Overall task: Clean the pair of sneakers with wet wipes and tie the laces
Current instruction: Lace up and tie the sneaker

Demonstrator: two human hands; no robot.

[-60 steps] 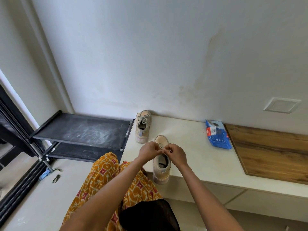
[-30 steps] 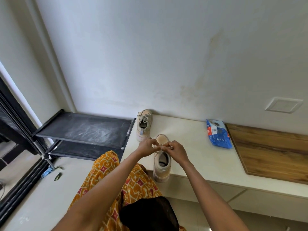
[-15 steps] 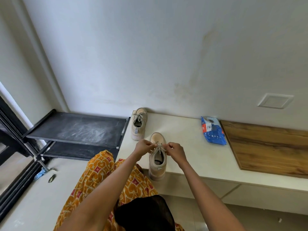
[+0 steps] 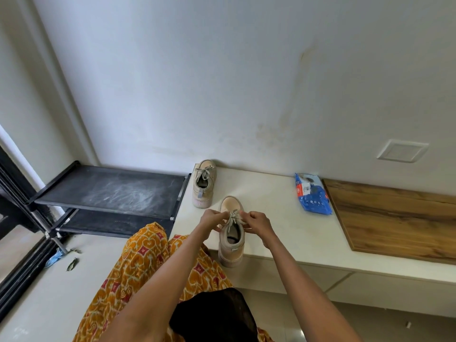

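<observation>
While the laces point(image 4: 233, 216) of the near sneaker point(image 4: 232, 234) are pinched, one side in the left hand point(image 4: 211, 220) and one in the right hand point(image 4: 256, 224), the bow is judged to be at the tightening stage. An even, outward pull on both loops is advised, with the knot kept centred over the tongue and the shoe left flat on the table point(image 4: 278, 218) near its front edge. The far sneaker point(image 4: 203, 183) is seen nearer the wall, apparently already tied. The wipes pack point(image 4: 312, 195) lies well apart to the right. The fingertips are curled under, so the exact grip is not resolved; the loop ends are too small to distinguish.
</observation>
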